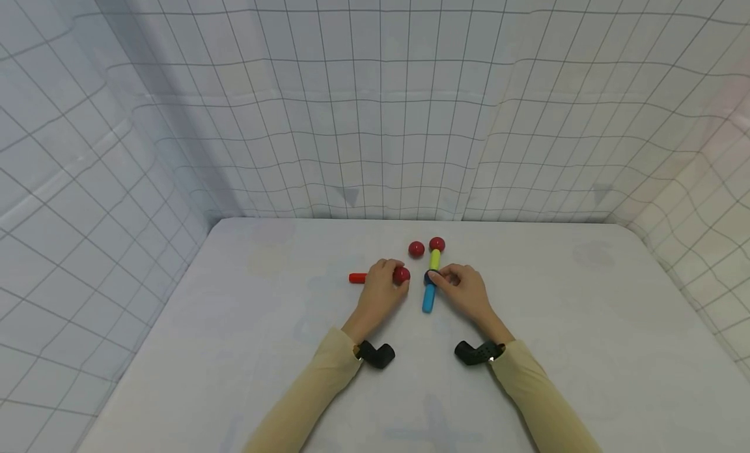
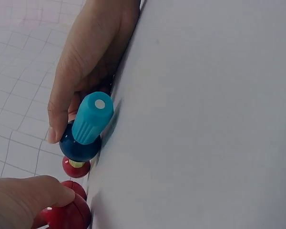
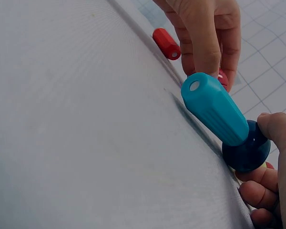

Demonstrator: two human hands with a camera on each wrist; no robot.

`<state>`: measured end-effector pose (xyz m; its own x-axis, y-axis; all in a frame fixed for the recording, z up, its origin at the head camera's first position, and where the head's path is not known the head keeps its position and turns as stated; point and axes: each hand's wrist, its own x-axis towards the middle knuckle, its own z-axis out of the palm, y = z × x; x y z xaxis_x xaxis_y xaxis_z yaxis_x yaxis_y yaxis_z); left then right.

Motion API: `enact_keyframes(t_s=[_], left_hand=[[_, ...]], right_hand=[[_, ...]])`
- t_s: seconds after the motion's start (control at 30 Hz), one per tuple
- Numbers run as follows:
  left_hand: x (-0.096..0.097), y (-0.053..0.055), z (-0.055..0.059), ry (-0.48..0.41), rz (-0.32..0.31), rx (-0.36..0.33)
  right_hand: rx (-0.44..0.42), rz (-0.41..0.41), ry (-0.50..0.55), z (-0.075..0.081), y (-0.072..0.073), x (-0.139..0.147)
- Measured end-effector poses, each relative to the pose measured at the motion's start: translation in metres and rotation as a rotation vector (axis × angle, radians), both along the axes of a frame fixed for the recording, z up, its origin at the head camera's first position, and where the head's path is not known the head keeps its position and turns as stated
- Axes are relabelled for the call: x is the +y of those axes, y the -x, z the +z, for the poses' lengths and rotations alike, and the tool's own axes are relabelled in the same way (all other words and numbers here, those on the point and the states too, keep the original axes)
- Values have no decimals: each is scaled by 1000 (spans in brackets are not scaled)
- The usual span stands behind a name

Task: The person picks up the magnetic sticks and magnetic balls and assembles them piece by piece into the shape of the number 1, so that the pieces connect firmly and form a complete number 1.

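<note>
My left hand pinches a red ball between thumb and fingers, close over the table. A red stick lies just left of this hand, its right end hidden behind the fingers. With thumb and fingers, my right hand grips a dark blue ball. From that ball a ribbed light blue stick points toward me, a pale disc on its end. On the ball's far side a yellow stick leads to another red ball, all in one line.
One more red ball sits on the white table, left of the far end of the row. White grid-patterned curtains stand behind the table and along both sides. Each wrist carries a dark camera mount.
</note>
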<state>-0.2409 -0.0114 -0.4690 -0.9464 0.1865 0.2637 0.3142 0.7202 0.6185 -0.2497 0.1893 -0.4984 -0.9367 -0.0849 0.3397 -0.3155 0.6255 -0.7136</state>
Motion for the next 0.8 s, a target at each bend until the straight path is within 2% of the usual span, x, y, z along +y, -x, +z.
enact_keyframes(t_s=[0.2,0.37,0.53,0.8], left_hand=[[-4,-7,-1,-43,-15,15],[-8,-14,-2,-93,-38,-3],[-11,-19,-4,-100,-61,3],[-14,-25,-9,-119,-65,-6]], right_hand=[[-5,1,-1,1,0,0],[-5,6,8,2,-1,0],[-4,6,12,3,-1,-1],[-13,7,15,3,-2,-1]])
